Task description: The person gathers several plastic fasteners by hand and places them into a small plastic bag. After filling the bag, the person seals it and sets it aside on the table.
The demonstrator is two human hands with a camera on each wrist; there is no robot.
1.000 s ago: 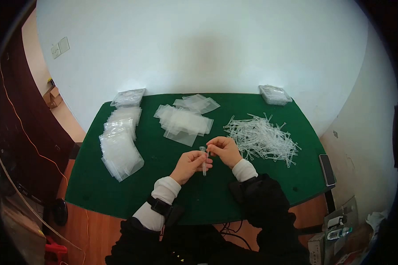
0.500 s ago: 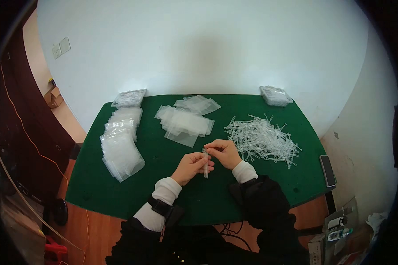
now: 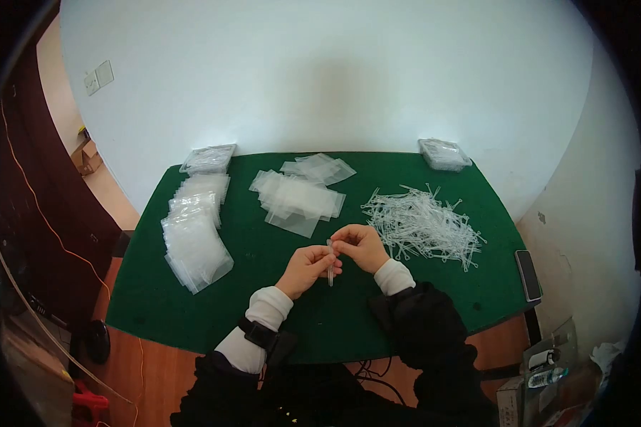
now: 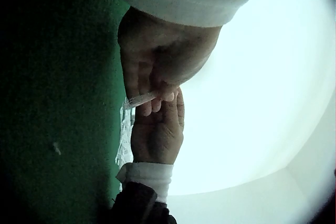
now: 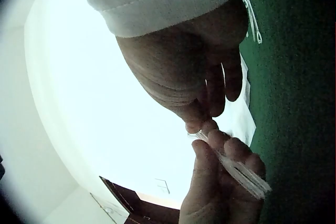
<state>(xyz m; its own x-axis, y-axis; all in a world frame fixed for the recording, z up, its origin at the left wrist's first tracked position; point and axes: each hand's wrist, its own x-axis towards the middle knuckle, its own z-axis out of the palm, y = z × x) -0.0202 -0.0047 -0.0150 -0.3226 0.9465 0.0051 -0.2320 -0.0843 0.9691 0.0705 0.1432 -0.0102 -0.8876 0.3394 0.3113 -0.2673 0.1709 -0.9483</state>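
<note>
My left hand (image 3: 309, 270) grips a small bundle of clear plastic loop-ended strips (image 5: 244, 175) between thumb and curled fingers. The free ends stick out past the fingers, pointing down toward the table's near edge in the head view. At the bundle's upper end, my right hand (image 3: 362, 248) pinches it with thumb and forefinger, the other fingers spread apart. Both hands meet over the middle of the green table, fingertips almost together. Close to the right hand lies a large loose pile of the same strips (image 3: 427, 224).
Clear flat bags (image 3: 295, 199) lie in a heap beyond the hands. A fanned row of bags (image 3: 196, 242) runs down the left side. Filled packs stand at the back left (image 3: 210, 158) and back right (image 3: 444, 154). A phone (image 3: 528, 275) rests at the right edge.
The bundle's top end, flared a second ago, now looks narrower and more even between the hands. The right fingertips have shifted slightly on it; the left hand stays about where it was.
</note>
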